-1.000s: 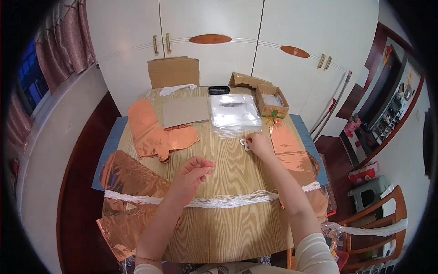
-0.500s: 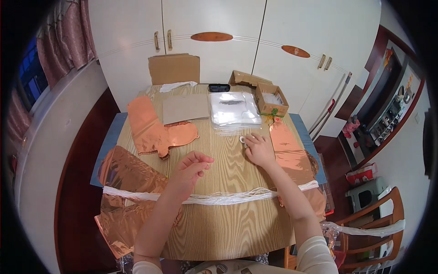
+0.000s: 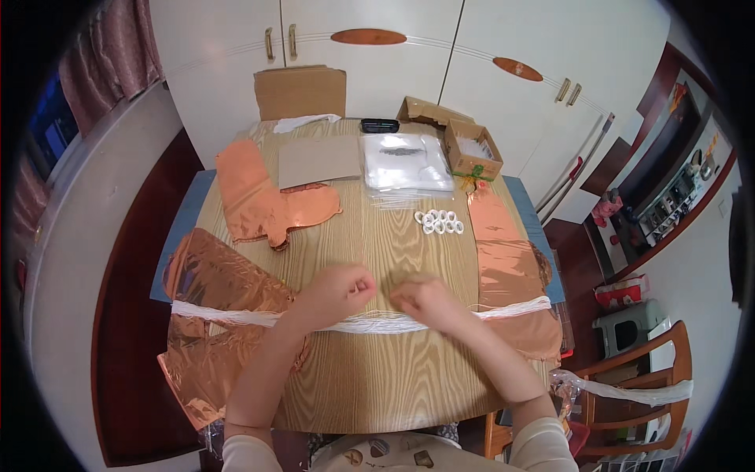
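My left hand (image 3: 340,294) is curled closed over the middle of the table, just above a bundle of white strings (image 3: 385,323). Whatever its fingers hold, if anything, is hidden. Close by on the right, my right hand (image 3: 429,300) hovers with its fingers folded inward. Motion blurs that hand, and I cannot make out what is in it. The two hands face each other, a small gap apart. Beyond the right hand lie several small white rings (image 3: 429,221) in a cluster. The string bundle stretches across the table under both forearms.
Copper foil balloons, flat, lie at the left (image 3: 253,197), front left (image 3: 228,271) and right (image 3: 503,259). At the back are a grey-brown board (image 3: 318,161), clear plastic bags (image 3: 405,165), a small cardboard box (image 3: 476,167) and a black case (image 3: 380,125).
My right hand has drawn back from the white rings toward my left hand, uncovering the cluster. My left hand's fingers have curled tighter. The view has tilted slightly downward.
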`<state>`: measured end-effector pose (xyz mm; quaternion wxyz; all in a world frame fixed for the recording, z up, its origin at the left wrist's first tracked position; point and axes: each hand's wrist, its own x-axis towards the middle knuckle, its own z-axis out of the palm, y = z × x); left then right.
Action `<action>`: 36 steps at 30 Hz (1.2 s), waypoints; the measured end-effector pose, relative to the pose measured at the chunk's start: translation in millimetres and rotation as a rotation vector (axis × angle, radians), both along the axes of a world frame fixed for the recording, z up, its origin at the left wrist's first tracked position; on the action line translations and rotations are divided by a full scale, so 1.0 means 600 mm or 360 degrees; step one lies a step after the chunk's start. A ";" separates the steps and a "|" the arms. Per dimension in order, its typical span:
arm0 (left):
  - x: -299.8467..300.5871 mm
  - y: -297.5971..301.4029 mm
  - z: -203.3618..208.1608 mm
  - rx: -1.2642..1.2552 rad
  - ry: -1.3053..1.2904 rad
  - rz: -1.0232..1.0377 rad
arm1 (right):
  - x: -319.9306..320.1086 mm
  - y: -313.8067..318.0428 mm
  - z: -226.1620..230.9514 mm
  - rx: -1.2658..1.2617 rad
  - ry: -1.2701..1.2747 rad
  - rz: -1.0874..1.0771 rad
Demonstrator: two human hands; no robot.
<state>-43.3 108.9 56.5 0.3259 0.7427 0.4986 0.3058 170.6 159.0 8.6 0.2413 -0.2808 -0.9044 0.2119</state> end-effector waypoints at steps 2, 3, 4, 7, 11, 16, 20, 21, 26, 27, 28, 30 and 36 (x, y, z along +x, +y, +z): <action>0.007 -0.004 -0.022 0.0193 0.0329 -0.0071 | -0.008 -0.016 -0.015 -0.0038 -0.0084 -0.0043; 0.010 -0.001 -0.033 0.0222 0.0371 -0.0073 | -0.009 -0.017 -0.025 0.0000 -0.0093 -0.0089; 0.012 0.001 -0.044 0.0251 0.0413 -0.0074 | -0.009 -0.017 -0.033 0.0037 -0.0103 -0.0134; 0.014 0.005 -0.062 0.0263 0.0471 -0.0083 | -0.001 -0.008 -0.044 -0.0168 -0.0065 -0.0113; 0.022 0.007 -0.073 0.0181 0.0568 -0.0022 | 0.002 -0.003 -0.052 -0.0115 -0.0079 -0.0027; 0.026 0.012 -0.089 0.0251 0.0580 -0.0107 | -0.001 -0.008 -0.042 0.0054 -0.0037 -0.0041; 0.031 0.011 -0.095 0.0519 0.0423 -0.0021 | 0.002 -0.010 -0.014 -0.0268 0.0148 -0.0077; 0.031 0.013 -0.092 0.0423 0.0346 -0.0081 | 0.003 -0.011 -0.008 -0.0349 0.0211 -0.0097; 0.034 0.006 -0.034 0.0023 -0.0065 -0.0117 | 0.012 -0.018 0.029 -0.0588 0.0305 -0.0103; 0.031 0.003 -0.024 0.0028 -0.0035 -0.0124 | 0.013 -0.021 0.038 -0.0665 0.0331 -0.0095; 0.026 0.001 -0.015 0.0032 -0.0005 -0.0132 | 0.014 -0.022 0.044 -0.0743 0.0358 -0.0088; 0.014 -0.001 -0.013 0.0137 0.0224 -0.0177 | 0.021 -0.021 0.054 -0.0919 0.0391 0.0008; -0.019 0.004 -0.051 0.0163 0.0900 -0.0327 | 0.044 -0.006 0.065 -0.1139 0.0491 0.0163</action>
